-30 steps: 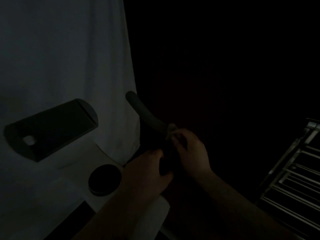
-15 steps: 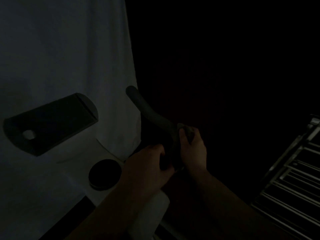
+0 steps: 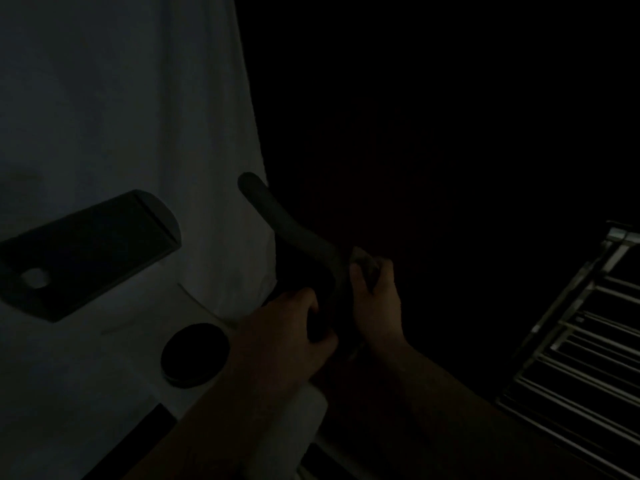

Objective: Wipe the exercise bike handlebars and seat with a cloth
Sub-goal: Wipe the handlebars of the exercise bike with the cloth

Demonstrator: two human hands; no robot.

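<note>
The scene is very dim. At nine o'clock a dark console panel lies against a pale sheet; a round black cap sits toward seven o'clock. The curved handlebar runs from centre down toward five o'clock. The left hand curls around its lower part. Just right, the right hand presses a pale cloth against the bar. A metal rack stands at four o'clock.
</note>
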